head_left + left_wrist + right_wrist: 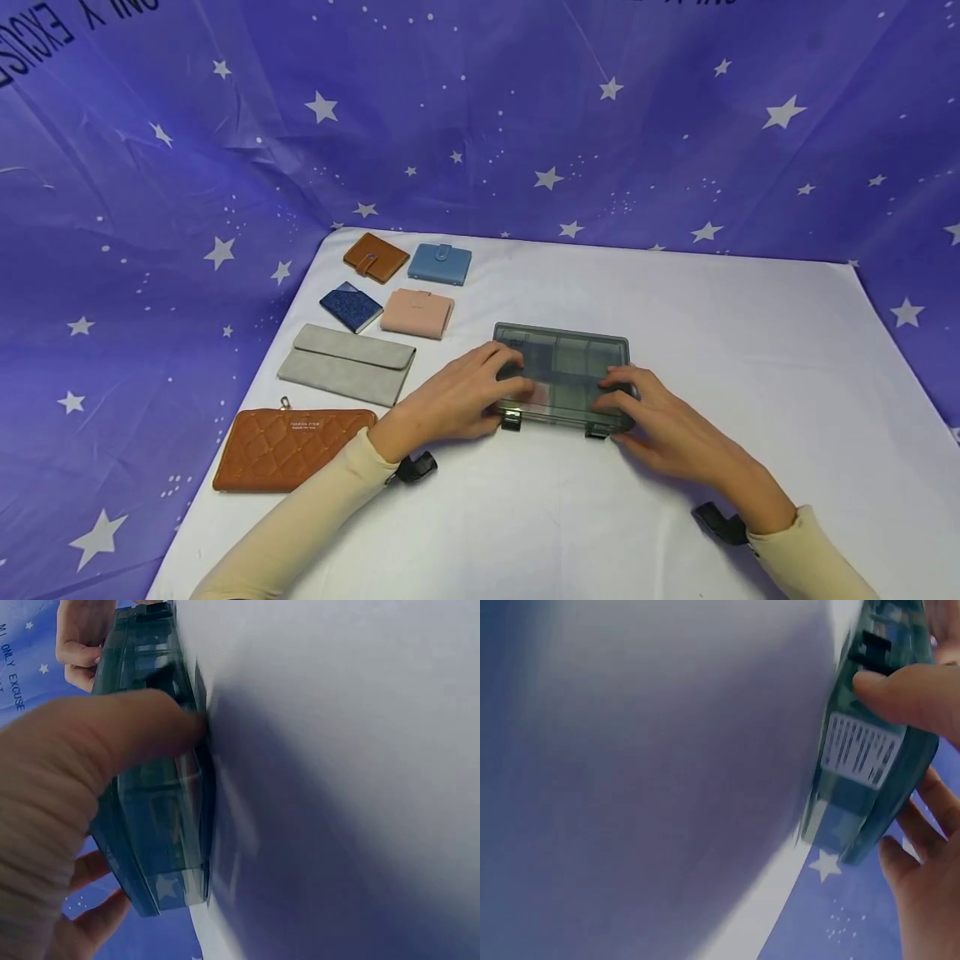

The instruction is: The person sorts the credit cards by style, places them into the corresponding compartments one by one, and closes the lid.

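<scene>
A see-through grey-green plastic storage box [573,350] with inner compartments lies closed on the white table, two dark latches [512,420] along its near side. My left hand [468,392] grips its left end, fingers over the lid; in the left wrist view the thumb [142,727] is against the near wall. At the right end my right hand [667,425] holds it likewise, and the right wrist view has that thumb [907,694] beside a latch and a white barcode label [861,748]. What the compartments contain is blurred by the tinted plastic.
Left of the box lie a brown quilted wallet [277,450], partly behind my left forearm, and a grey envelope wallet [348,367]. Farther back are pink [417,314], dark blue [351,308], brown [381,257] and light blue [441,265] small wallets. A purple starred curtain [495,117] borders the table.
</scene>
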Motion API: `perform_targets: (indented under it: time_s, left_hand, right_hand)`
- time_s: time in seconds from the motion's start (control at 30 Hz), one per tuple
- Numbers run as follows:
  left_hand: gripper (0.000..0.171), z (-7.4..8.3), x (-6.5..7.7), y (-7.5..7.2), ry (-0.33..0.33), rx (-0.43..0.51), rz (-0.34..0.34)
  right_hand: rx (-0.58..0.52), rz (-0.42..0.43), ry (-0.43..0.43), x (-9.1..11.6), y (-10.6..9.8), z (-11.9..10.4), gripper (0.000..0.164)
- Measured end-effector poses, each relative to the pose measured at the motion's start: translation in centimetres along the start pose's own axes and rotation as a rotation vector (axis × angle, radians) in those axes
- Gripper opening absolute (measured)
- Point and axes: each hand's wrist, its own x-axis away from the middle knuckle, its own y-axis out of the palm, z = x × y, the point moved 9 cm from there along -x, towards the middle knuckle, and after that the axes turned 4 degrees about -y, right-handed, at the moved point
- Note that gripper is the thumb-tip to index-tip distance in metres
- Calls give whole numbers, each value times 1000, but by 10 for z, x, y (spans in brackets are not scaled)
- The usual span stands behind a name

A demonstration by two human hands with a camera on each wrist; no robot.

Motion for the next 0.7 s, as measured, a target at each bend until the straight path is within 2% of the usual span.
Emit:
perform_targets:
  time_s: [0.1,0.33,0.5,0.7]
  left_hand:
    - [58,-4,1,1,-12,21,-23]
    - [56,-11,1,-1,-2,159,-20]
    - [53,-12,1,-1,3,143,-23]
    - [51,-10,1,-3,-3,107,-24]
  right_hand:
    - [31,7,-19,-5,2,-2,69]
    - [67,-38,-32,-7,5,0,76]
    - [25,-84,-26,1,4,5,67]
    - [-47,-56,-2,5,-2,7,64]
